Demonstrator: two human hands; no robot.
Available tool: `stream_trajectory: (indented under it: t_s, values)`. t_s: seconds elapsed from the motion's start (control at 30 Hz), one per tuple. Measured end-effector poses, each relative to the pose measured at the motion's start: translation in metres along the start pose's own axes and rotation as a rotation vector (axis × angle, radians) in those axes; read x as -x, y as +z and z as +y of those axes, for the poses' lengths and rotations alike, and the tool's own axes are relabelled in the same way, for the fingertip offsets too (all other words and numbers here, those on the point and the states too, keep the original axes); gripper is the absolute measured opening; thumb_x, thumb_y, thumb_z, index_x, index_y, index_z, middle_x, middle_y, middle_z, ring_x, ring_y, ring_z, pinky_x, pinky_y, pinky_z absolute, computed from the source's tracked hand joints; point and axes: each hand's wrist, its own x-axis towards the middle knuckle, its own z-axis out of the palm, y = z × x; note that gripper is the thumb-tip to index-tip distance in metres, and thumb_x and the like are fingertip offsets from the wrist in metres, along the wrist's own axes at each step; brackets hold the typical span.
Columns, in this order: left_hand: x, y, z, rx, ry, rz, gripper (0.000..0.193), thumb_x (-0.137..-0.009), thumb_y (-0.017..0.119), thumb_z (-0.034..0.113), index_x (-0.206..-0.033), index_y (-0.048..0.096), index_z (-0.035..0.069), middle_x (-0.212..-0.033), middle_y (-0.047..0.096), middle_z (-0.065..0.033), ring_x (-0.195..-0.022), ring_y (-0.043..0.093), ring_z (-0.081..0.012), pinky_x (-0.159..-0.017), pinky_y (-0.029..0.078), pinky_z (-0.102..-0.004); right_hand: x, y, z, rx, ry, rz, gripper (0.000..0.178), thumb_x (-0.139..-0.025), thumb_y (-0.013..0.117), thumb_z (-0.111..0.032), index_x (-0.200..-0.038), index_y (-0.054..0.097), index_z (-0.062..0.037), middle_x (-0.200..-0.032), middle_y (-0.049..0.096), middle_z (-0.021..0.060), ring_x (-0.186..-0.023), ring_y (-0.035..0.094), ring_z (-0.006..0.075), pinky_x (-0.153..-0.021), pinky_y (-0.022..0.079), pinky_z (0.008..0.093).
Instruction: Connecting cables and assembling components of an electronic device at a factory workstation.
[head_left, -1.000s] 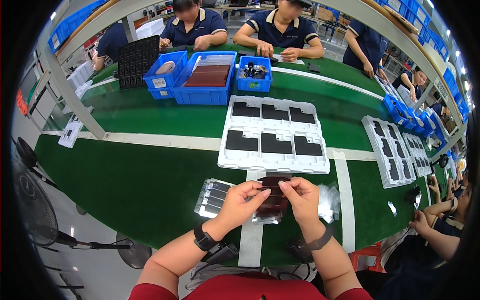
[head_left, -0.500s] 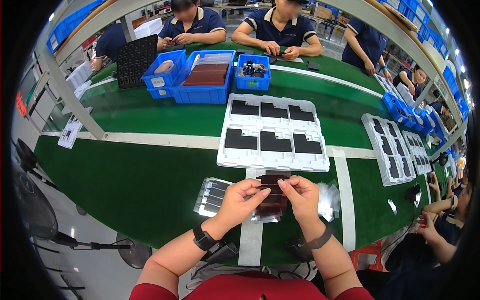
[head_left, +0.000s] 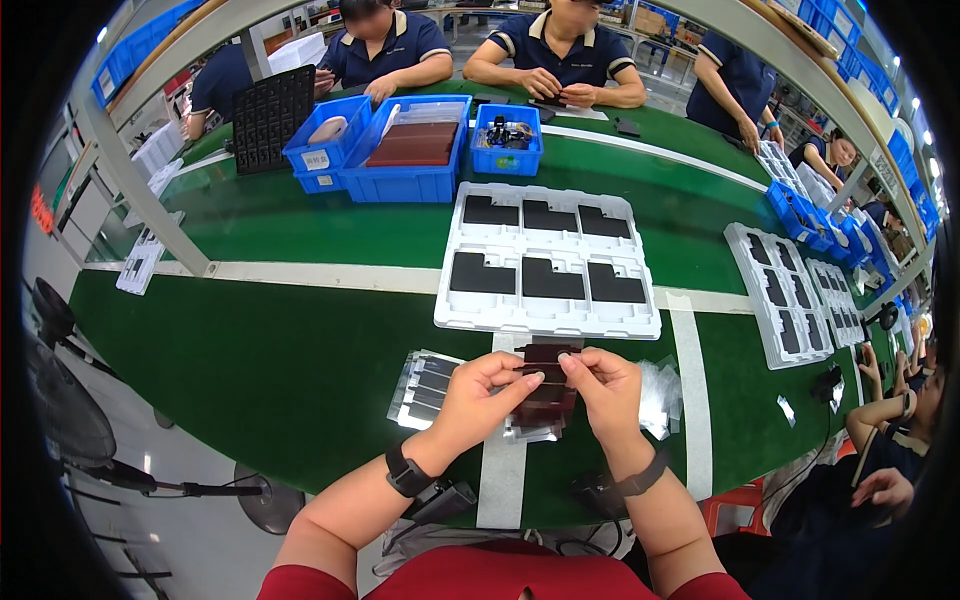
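Note:
My left hand pinches the left side of a dark red-brown film sheet between thumb and fingers. My right hand is closed on the sheet's right side, thumb on top. Directly beneath it lies more dark film with clear edges, partly covered. Beside my left hand sit sheets of black strips on a pale backing. A crumpled pile of clear film is just right of my right hand. Beyond both hands, a white plastic tray holds several flat black pieces in compartments.
Blue bins stand at the back; one bin holds brown sheets, a smaller one cables. A black tray leans beside them. More white trays lie at right. Co-workers sit across the green table and at right.
My hands keep their pinch on the film sheet and have shifted only slightly. Across the table, the co-workers' hands have moved, and a co-worker's hand at right has lowered.

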Motion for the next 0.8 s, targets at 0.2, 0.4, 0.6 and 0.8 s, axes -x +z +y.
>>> stream_trajectory:
  t_s: [0.2,0.4,0.6,0.8]
  values:
    - [0.0003,0.0003,0.0015,0.027,-0.026,0.002,0.014,-0.080,0.061,0.006,-0.091,0.058,-0.002,-0.084,0.066,-0.0077,-0.076,0.055,-0.0039,-0.067,0.044,-0.0193,0.0006,0.0008,0.0008,0.008,-0.009,0.008,0.006,-0.080,0.062,-0.003,-0.078,0.063,0.0023,-0.068,0.057,-0.0012,-0.060,0.047,0.0022,-0.053,0.036,0.0162]
    - [0.0000,0.0005,0.0030,-0.012,-0.022,-0.001,0.014,-0.080,0.062,0.006,-0.091,0.058,-0.003,-0.083,0.066,-0.0071,-0.076,0.055,-0.0040,-0.068,0.044,-0.0192,0.0000,0.0004,0.0001,-0.003,0.004,0.004,0.006,-0.079,0.062,-0.004,-0.077,0.063,0.0021,-0.068,0.058,-0.0006,-0.061,0.048,0.0028,-0.054,0.038,0.0161]
    - [0.0000,0.0012,0.0041,0.026,-0.030,0.001,0.014,-0.080,0.061,0.005,-0.092,0.058,-0.003,-0.085,0.066,-0.0076,-0.076,0.055,-0.0040,-0.068,0.044,-0.0190,-0.0004,0.0015,0.0002,-0.024,-0.004,0.015,0.005,-0.079,0.063,-0.003,-0.077,0.063,0.0019,-0.066,0.058,-0.0004,-0.059,0.048,0.0028,-0.053,0.037,0.0160]
    - [0.0006,0.0008,0.0039,-0.001,-0.024,-0.009,0.015,-0.081,0.060,0.006,-0.093,0.057,-0.003,-0.085,0.066,-0.0079,-0.076,0.054,-0.0037,-0.068,0.043,-0.0189,0.0000,0.0023,-0.0022,-0.018,0.015,0.021,0.006,-0.079,0.063,-0.003,-0.076,0.062,0.0019,-0.065,0.057,0.0001,-0.054,0.048,0.0035,-0.047,0.038,0.0168]
